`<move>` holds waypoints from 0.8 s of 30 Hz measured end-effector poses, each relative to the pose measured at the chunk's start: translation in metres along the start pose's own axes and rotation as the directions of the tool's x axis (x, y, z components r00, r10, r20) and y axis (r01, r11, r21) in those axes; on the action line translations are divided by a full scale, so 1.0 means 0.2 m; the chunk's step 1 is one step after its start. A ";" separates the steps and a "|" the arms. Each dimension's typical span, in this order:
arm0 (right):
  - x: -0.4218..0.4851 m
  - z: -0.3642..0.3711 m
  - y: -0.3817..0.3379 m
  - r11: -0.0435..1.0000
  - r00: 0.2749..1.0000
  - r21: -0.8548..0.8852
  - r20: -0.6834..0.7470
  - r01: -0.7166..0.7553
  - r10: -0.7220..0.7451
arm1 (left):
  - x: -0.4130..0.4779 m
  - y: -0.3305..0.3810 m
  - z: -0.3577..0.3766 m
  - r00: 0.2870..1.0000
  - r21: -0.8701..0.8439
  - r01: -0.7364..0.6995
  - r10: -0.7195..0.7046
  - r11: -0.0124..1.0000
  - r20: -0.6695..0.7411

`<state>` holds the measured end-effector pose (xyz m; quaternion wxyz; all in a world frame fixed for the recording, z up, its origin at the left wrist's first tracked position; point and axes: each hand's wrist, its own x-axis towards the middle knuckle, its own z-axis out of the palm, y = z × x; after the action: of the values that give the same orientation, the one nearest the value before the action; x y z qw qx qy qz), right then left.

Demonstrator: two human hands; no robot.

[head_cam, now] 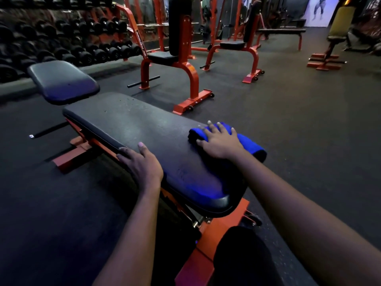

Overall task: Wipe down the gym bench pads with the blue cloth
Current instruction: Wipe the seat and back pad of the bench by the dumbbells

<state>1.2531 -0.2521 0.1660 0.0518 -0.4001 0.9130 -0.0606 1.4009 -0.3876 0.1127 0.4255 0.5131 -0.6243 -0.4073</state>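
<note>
A flat gym bench with an orange frame stretches away from me. Its long black pad lies in the middle of the view, and a smaller black seat pad sits beyond it at the upper left. A folded blue cloth lies on the long pad's right edge. My right hand presses flat on the cloth with fingers spread. My left hand grips the pad's left edge, fingers curled over the side and thumb on top.
Two orange upright seat benches stand on the dark rubber floor behind the bench. A dumbbell rack runs along the left wall. A flat bench and a yellow-padded bench stand far right.
</note>
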 end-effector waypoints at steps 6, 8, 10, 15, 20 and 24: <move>0.02 -0.04 0.16 0.998 1.000 0.057 -0.006 -0.017 0.018 | 0.00 0.01 0.00 1.000 0.015 0.005 -0.005 1.000 0.000; 0.05 -0.04 0.09 0.994 0.995 0.055 -0.008 -0.096 0.096 | 0.00 0.01 0.00 1.000 0.012 0.008 -0.008 1.000 0.003; 0.03 -0.01 0.01 1.000 1.000 0.008 -0.009 -0.020 0.020 | 0.00 0.01 0.00 1.000 0.008 0.018 -0.019 1.000 0.006; -0.04 -0.02 0.12 0.983 0.983 -0.003 0.021 0.183 -0.183 | 0.01 0.02 0.00 0.999 0.007 0.038 -0.038 0.999 0.011; 0.04 -0.01 -0.03 0.996 0.996 0.010 -0.012 -0.083 0.083 | 0.02 0.02 0.00 0.998 0.028 0.050 -0.051 0.998 0.028; -0.09 0.03 -0.09 0.992 0.992 -0.028 -0.007 0.124 -0.124 | 0.08 0.04 -0.03 0.997 0.071 0.051 -0.055 0.996 0.050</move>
<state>1.2798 -0.2512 0.1630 0.0386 -0.4565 0.8873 -0.0527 1.4019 -0.4035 0.1237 0.3801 0.5334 -0.6352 -0.4094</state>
